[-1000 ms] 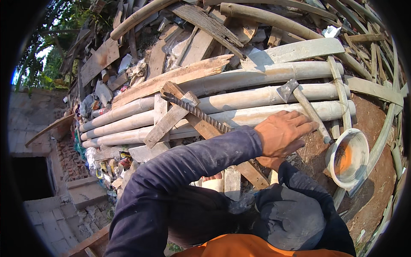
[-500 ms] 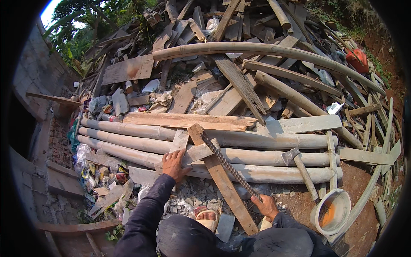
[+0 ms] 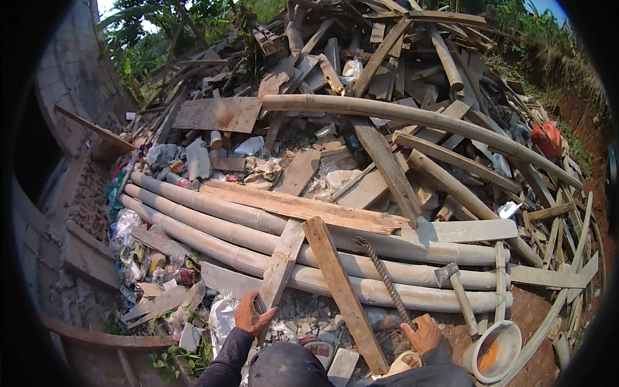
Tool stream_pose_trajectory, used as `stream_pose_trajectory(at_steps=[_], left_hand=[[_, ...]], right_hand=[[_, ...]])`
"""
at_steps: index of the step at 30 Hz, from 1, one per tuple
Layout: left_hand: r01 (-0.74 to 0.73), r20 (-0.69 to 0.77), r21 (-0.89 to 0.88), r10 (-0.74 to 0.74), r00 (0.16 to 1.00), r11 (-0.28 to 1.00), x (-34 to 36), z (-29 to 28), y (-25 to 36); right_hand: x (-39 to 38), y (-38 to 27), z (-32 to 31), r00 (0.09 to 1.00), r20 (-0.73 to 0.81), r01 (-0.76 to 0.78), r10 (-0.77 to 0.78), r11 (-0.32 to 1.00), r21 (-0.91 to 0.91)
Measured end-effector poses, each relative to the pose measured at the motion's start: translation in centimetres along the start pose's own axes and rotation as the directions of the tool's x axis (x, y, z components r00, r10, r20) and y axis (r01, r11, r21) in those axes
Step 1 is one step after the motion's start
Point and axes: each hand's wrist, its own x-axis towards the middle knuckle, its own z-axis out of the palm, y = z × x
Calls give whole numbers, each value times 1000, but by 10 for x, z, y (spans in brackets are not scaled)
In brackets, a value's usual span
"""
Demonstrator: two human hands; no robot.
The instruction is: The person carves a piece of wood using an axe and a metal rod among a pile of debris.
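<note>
My left hand (image 3: 253, 315) grips the near end of a short grey wooden board (image 3: 278, 274), its thumb along one edge. The board slants away across the bamboo poles (image 3: 213, 227). In my right hand (image 3: 422, 333) is the lower end of a ribbed, twisted steel bar (image 3: 385, 284), whose hooked tip rests over or just above the poles. Between both hands a longer brown plank (image 3: 345, 293) leans on the poles, its near end down by my feet. Bar and plank are apart.
A hatchet (image 3: 456, 293) leans against the poles at right, beside a whitish bucket (image 3: 494, 351) with something orange inside. Beyond the poles rises a heap of scrap wood (image 3: 380, 155) and a long curved bamboo (image 3: 412, 115). Rubbish lies at left, near a block wall (image 3: 71, 84).
My left hand has drawn toward me with the short board, which no longer crosses the plank. The bar has moved off the plank to the right. The view has shifted.
</note>
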Motion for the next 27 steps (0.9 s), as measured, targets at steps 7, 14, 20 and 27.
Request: stream_pose_trajectory(at_steps=[7, 14, 20, 27], left_hand=[[156, 39, 140, -163, 986, 978, -83, 56, -58], [249, 218, 190, -289, 932, 950, -57, 66, -33], [164, 412, 523, -416, 811, 837, -36, -4, -15], [234, 508, 83, -243, 826, 969, 4, -73, 117]], right_hand=[[6, -70, 29, 674, 731, 8, -107, 991, 137], [2, -40, 107, 737, 675, -346, -33, 840, 419], [52, -90, -1, 578, 789, -510, -208, 663, 549], [113, -140, -208, 546, 809, -705, -219, 401, 585]])
